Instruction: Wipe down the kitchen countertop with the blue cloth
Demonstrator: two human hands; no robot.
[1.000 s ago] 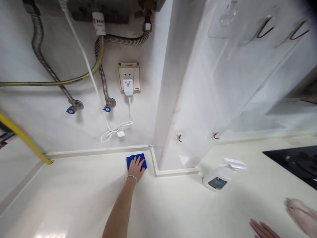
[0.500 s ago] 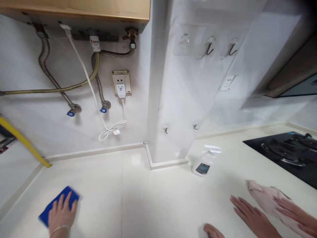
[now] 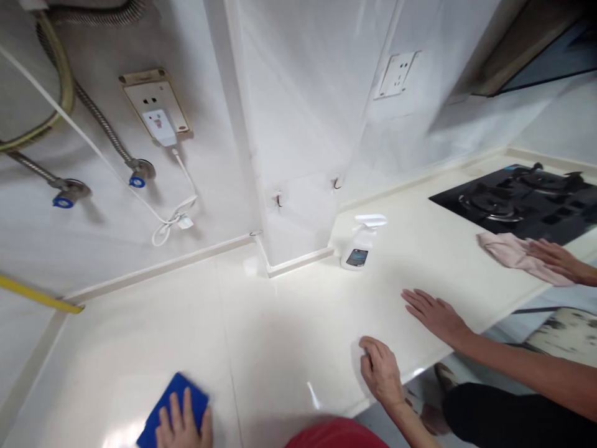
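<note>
In the head view, the person's left hand (image 3: pixel 181 420) lies flat with fingers slightly apart, pressing one blue cloth (image 3: pixel 177 392) onto the near left part of the cream counter (image 3: pixel 280 323). The right hand (image 3: pixel 380 370) is curled narrow near the counter's front edge, with nothing visible in it. One white spray bottle (image 3: pixel 359 249) stands towards the back edge. To the right, a co-worker's flat hand (image 3: pixel 436 317) lies open on the counter, and the co-worker's other hand (image 3: pixel 555 258) rests on one pink cloth (image 3: pixel 508 255) beside a black gas hob (image 3: pixel 517 202).
</note>
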